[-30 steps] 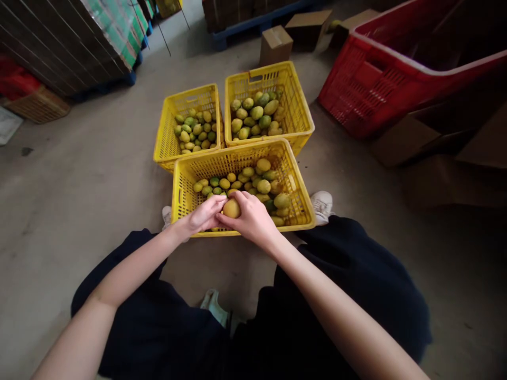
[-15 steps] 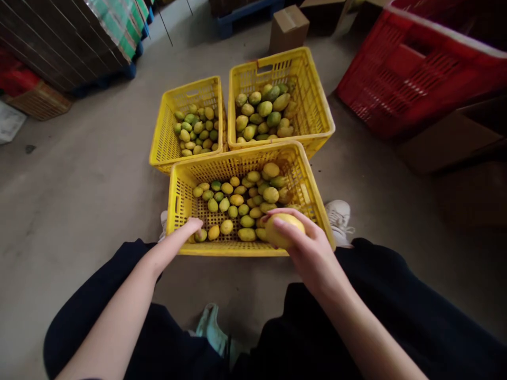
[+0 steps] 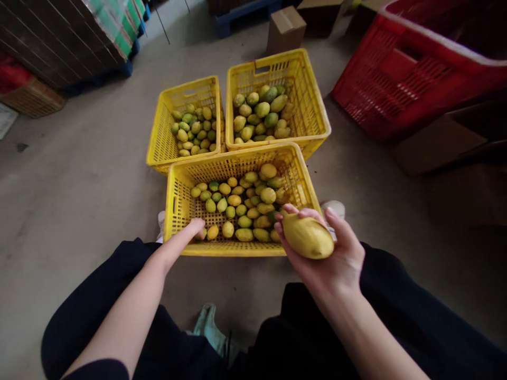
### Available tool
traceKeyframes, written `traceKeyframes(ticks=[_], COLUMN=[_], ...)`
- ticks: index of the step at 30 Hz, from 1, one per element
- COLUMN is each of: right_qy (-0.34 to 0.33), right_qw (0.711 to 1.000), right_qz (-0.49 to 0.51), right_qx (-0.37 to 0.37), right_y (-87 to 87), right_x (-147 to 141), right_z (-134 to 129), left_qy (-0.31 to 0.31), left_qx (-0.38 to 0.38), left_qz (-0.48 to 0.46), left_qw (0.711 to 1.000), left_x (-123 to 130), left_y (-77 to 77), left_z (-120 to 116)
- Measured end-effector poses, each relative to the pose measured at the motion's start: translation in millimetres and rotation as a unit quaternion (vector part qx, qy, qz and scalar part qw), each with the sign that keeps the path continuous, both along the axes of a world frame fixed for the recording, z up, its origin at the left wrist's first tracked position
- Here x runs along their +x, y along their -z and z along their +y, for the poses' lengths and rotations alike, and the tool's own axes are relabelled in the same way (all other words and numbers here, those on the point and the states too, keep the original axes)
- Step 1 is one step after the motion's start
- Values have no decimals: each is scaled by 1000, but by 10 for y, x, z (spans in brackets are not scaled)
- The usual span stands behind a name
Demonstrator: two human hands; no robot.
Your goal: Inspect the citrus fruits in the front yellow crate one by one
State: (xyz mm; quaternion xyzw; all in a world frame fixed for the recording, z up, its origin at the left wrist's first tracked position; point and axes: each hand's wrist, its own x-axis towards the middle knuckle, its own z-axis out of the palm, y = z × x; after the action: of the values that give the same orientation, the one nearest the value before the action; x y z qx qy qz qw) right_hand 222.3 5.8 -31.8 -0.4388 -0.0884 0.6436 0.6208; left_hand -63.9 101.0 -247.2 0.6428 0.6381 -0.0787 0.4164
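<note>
My right hand is wrapped round a yellow oval fruit, which looks like a mango or small papaya. Palm turned up, it holds the fruit over the near yellow crate's front right corner. Inside that crate lie several green and yellow fruits, packed toward the right. My left hand reaches down over the front left part of the crate. Its fingers point down at a greenish-yellow fruit, partly covering it. Most of those fingers are hidden, so their grip does not show.
Behind stand two more yellow crates, left and right, both with fruit. A large red crate and cardboard boxes are at the right. A small carton stands at the back. Stacked goods rest on a pallet at back left.
My right hand has moved right and turned palm up, tilting the fruit so its end faces me. The left hand has stayed nearly in place, covering more of the fruit below it.
</note>
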Motion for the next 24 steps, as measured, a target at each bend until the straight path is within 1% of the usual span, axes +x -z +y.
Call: traceKeyframes(ticks=[2, 4, 6, 8, 9, 10, 11, 12, 13, 14, 15, 17, 19, 21, 23, 24], right_qy=[12, 32, 43, 26, 7, -17, -44, -71, -97, -119, -134, -145, -154, -173, -180, -173], right_qw=[999, 996, 989, 984, 983, 983, 984, 985, 985, 986, 985, 984, 978, 964, 941, 927], right_qz=[27, 86, 141, 173, 178, 177, 168, 152, 130, 103, 74, 15, -43, -114, -200, -245], right_qx=[19, 21, 24, 34, 39, 43, 45, 49, 53, 62, 74, 101, 131, 168, 206, 226], right_y=[2, 1, -9, -34, -50, -65, -78, -85, -84, -74, -56, -2, 52, 82, 81, 72], right_x=[-1, -14, -61, -150, -208, -273, -339, -406, -468, -525, -572, -632, -643, -617, -573, -550], right_z=[28, 78, 132, 168, 176, 177, 174, 166, 158, 149, 142, 133, 131, 135, 150, 161], left_qy=[12, 22, 27, 21, 8, -14, -53, -87, -116, -136, -149, -157, -144, -125, -110, -105], left_qx=[20, 50, 87, 125, 139, 145, 141, 126, 109, 94, 83, 80, 79, 96, 147, 183], left_qz=[24, 32, 15, -15, -43, -91, -170, -261, -345, -411, -455, -510, -548, -563, -541, -520], left_qw=[999, 998, 996, 992, 989, 985, 974, 953, 925, 897, 874, 842, 820, 812, 821, 828], left_x=[-12, -16, -9, 14, 33, 57, 86, 122, 164, 212, 264, 376, 479, 548, 573, 570], left_y=[-215, -503, -855, -1238, -1427, -1607, -1772, -1918, -2043, -2145, -2226, -2340, -2417, -2480, -2536, -2561], left_z=[14, 49, 91, 107, 93, 59, 5, -68, -156, -251, -347, -514, -618, -659, -663, -660])
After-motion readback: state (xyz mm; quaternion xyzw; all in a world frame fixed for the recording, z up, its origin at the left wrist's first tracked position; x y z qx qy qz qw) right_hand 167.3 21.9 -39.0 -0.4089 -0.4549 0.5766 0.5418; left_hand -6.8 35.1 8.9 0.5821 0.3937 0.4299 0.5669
